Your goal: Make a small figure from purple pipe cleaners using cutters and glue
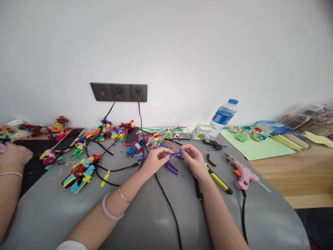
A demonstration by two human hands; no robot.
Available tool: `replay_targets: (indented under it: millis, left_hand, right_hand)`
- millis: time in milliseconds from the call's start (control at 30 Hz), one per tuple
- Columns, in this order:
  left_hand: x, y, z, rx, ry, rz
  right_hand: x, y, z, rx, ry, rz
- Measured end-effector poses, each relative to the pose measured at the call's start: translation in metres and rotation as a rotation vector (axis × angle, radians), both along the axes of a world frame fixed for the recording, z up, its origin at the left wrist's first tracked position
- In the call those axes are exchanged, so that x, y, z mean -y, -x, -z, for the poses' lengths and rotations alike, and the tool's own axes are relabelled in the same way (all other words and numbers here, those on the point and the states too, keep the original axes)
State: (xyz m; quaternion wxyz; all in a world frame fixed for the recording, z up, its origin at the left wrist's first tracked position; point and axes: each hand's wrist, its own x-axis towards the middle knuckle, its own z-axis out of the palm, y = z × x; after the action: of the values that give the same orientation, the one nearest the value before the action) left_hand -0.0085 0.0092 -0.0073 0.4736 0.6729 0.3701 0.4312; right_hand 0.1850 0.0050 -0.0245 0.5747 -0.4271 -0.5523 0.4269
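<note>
- My left hand (155, 160) and right hand (194, 160) each pinch the purple pipe cleaner (172, 168) between thumb and fingertips, closed on it, at the centre of the frame just above the grey table cover (145, 215).
- It is one fuzzy, wiry stem, bent, with looped ends hanging toward the bottom of the frame.
- Its long axis runs left to right between my two pinches.
- My left wrist carries two bangles: one pale and thick, one thin and silvery.
- To the right lie one pink glue gun (243, 172) and one yellow-and-black utility knife (218, 180).
- One other person's hand (14, 158) rests at the left edge.
</note>
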Motion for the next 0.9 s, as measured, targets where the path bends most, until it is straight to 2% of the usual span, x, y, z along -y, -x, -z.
replay_targets:
  millis: [233, 400, 900]
  left_hand:
    - [-0.0022, -0.0004, 0.0046, 0.069, 0.070, -0.009]
    - [-0.0019, -0.0007, 0.0043, 0.094, 0.090, 0.027]
    - [-0.0009, -0.0025, 0.0051, 0.053, 0.069, 0.048]
  right_hand:
    - [0.0005, 0.0004, -0.0015, -0.039, 0.016, -0.014]
    - [0.0013, -0.0003, -0.0021, 0.012, 0.028, 0.003]
    - [0.0016, -0.0004, -0.0021, 0.059, 0.037, 0.025]
